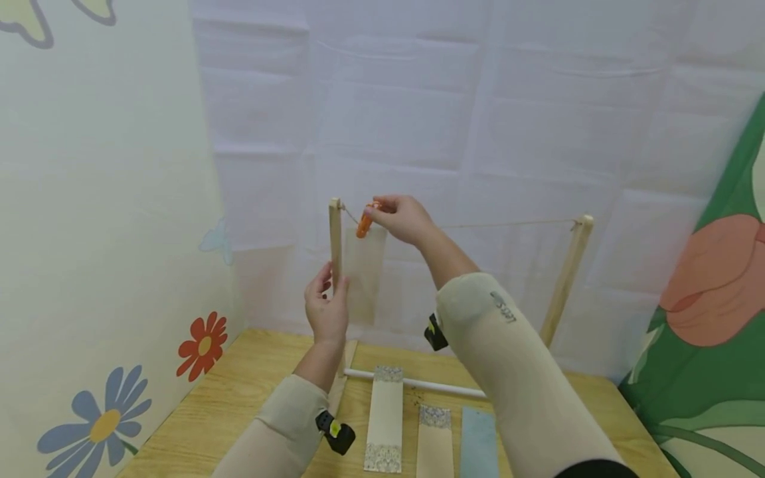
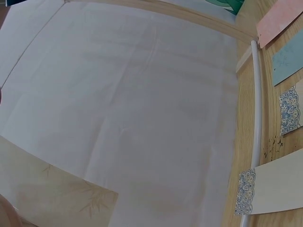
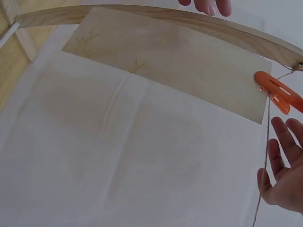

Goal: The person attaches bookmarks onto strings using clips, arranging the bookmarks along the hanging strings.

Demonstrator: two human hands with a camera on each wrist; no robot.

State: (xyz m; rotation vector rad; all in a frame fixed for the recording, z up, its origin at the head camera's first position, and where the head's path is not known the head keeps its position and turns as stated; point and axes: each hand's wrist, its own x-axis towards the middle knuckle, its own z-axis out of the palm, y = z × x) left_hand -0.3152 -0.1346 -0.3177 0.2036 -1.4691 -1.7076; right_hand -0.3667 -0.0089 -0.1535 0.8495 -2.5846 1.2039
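Observation:
My right hand (image 1: 406, 219) pinches an orange plastic clothes clip (image 1: 362, 228) between thumb and forefinger, its other fingers spread in the right wrist view. The clip bites the top edge of a beige paper strip (image 3: 165, 61) with a faint bamboo print, at the thin string (image 3: 266, 170). From there the strip hangs down beside the left wooden post (image 1: 335, 229). My left hand (image 1: 327, 312) holds that post lower down, thumb on one side and fingers on the other. Its fingertips (image 3: 206, 5) show at the post's edge in the right wrist view.
The string runs to a right wooden post (image 1: 568, 275). A white rod (image 1: 442, 386) crosses low between the posts. On the wooden table (image 1: 263, 372) lie a cream strip with patterned ends (image 1: 385, 411), a tan one (image 1: 435, 445), a blue one (image 1: 478, 441) and a pink one (image 2: 279, 19).

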